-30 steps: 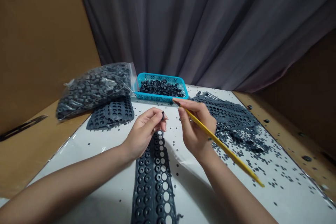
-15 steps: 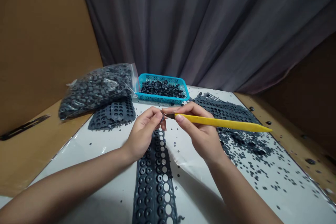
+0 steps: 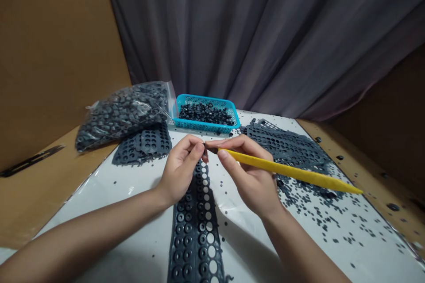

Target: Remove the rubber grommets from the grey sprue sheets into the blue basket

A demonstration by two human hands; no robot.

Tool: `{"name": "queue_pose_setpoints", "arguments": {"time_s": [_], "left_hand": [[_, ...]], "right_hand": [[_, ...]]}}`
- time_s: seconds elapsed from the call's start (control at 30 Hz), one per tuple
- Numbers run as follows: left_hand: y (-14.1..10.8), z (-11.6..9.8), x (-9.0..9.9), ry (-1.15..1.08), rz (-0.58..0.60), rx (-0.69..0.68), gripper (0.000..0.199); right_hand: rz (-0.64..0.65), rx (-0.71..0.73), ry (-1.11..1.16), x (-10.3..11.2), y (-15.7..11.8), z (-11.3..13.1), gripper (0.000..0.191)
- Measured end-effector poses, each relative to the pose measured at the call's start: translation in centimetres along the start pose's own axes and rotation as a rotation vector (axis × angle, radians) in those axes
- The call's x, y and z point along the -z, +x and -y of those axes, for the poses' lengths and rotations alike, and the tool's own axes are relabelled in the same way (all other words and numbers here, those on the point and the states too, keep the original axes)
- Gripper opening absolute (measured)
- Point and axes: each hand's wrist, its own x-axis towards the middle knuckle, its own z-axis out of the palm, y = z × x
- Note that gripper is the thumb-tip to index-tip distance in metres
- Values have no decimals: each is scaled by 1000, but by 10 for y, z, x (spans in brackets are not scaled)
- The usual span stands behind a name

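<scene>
Between thumb and fingers my left hand (image 3: 181,166) pinches a small black rubber ring (image 3: 204,146), mostly hidden by the fingertips. My right hand (image 3: 254,172) is closed around a yellow-handled tweezers-like tool (image 3: 292,170), its dark narrow tip touching or nearly touching the ring; the tip's exact shape is hard to make out. Below both hands a black moulded rubber sheet (image 3: 195,230) runs toward me. Rings sit in its left rows, and the rightmost row shows open round holes.
A clear bag of black rubber parts (image 3: 124,115) lies at the left on perforated sheets (image 3: 142,143). Behind the hands stands a blue basket (image 3: 206,125) of small black parts. At right, more punched sheets (image 3: 288,143) lie beside scattered black bits (image 3: 332,216).
The tool's yellow end has swung downward and to the right as my right hand tilted. Its tip has come closer to the ring. My left hand has hardly moved.
</scene>
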Motion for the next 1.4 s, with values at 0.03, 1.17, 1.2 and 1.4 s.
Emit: {"name": "queue_pose_setpoints", "arguments": {"time_s": [0.03,1.17,1.2,1.4], "left_hand": [[0,0,0,-1,0,2,22],[27,-12,17,86,272,150,31],[30,-15,19,108,299,160,28],[37,-24,25,139,460,256,23]], "right_hand": [[-6,11,-22,-1,-1,0,4],[94,293,-459,10,3,7,10],[125,297,-477,12,3,7,10],[223,321,-510,18,4,7,12]]}}
